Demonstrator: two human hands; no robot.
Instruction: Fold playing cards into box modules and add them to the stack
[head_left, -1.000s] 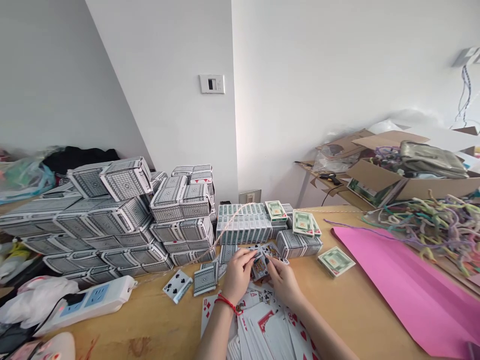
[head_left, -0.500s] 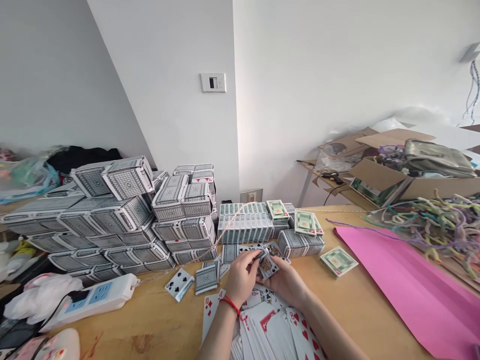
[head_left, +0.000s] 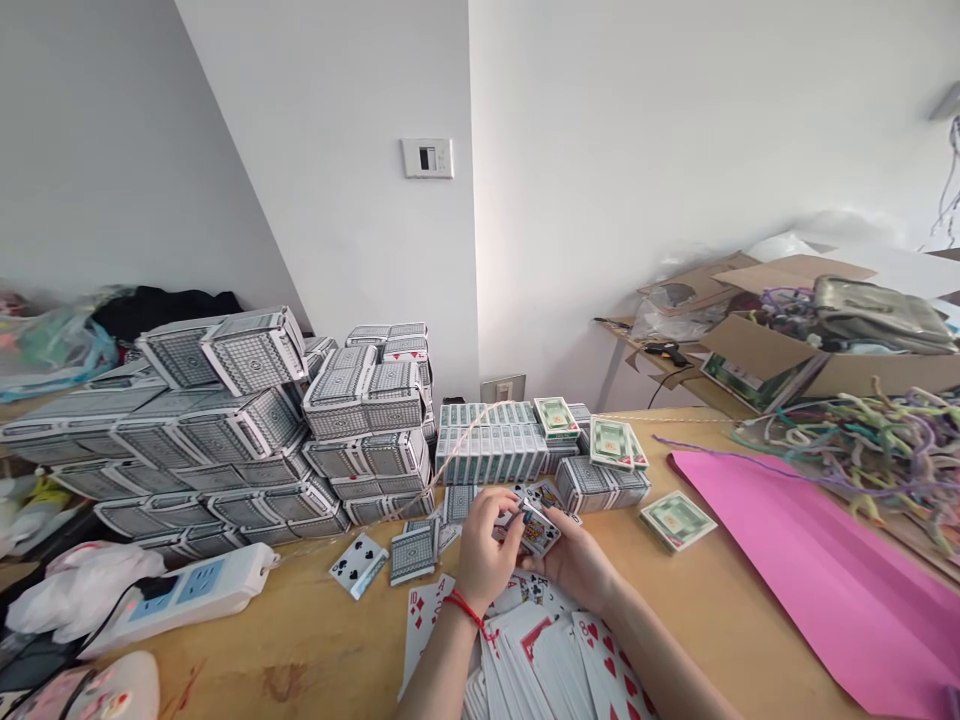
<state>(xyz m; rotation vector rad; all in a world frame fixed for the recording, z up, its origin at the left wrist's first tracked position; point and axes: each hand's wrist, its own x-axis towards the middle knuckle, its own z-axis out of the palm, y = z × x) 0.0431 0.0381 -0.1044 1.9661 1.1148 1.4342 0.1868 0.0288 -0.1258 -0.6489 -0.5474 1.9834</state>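
Between my two hands is a playing card (head_left: 541, 537) with a face figure, folded or backed by others; I cannot tell how many. My left hand (head_left: 489, 540), with a red string on its wrist, pinches the near top edge. Around the right side of the card closes my right hand (head_left: 576, 565). Below my wrists lies a spread heap of loose playing cards (head_left: 525, 665), with an eight of hearts (head_left: 604, 650) on its right and a ten of diamonds (head_left: 417, 612) on its left. A folded spade card (head_left: 358, 563) rests further left.
Blocks made of folded cards (head_left: 225, 430) are piled at the left and middle. Green card boxes (head_left: 677, 520) sit to the right, beside a pink sheet (head_left: 795, 560). A white power strip (head_left: 199, 595) lies at left, tangled yarn stems (head_left: 877, 450) at right.
My left fingers have shifted over the top of the card, with the thumb and fingertips now further down on it. My right hand has hardly moved.
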